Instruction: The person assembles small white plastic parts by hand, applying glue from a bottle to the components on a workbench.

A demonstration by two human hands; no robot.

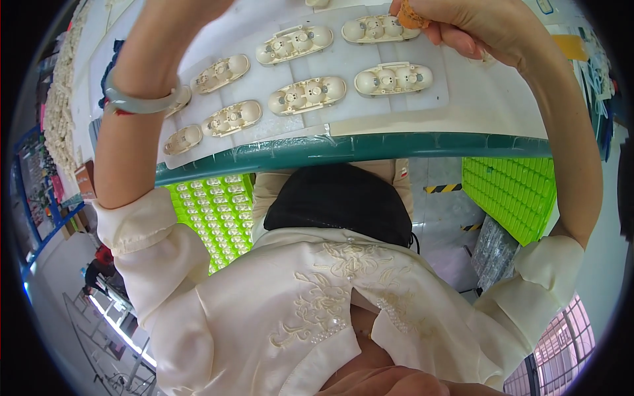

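Several cream plastic housings, each an oval shell with round domes, lie in two rows on a white sheet (422, 105). At the far right of the back row, my right hand (459, 26) is over one housing (376, 29). Its fingers are curled, and an orange ribbed finger cover (411, 16) sits at the right end of that housing. Whatever may be pinched there is hidden. My left forearm, with a pale bangle (142, 101) on it, reaches past the left end of the rows. The left hand is cut off by the upper edge. A front-row housing (307, 96) lies untouched.
A green edge (370, 146) runs along the table's front. Below it, a bright green tray (214, 214) holds rows of small pale parts, and another green tray (512, 191) stands at right. Cream parts (59, 112) are heaped along the far left. A person (100, 269) is in the background.
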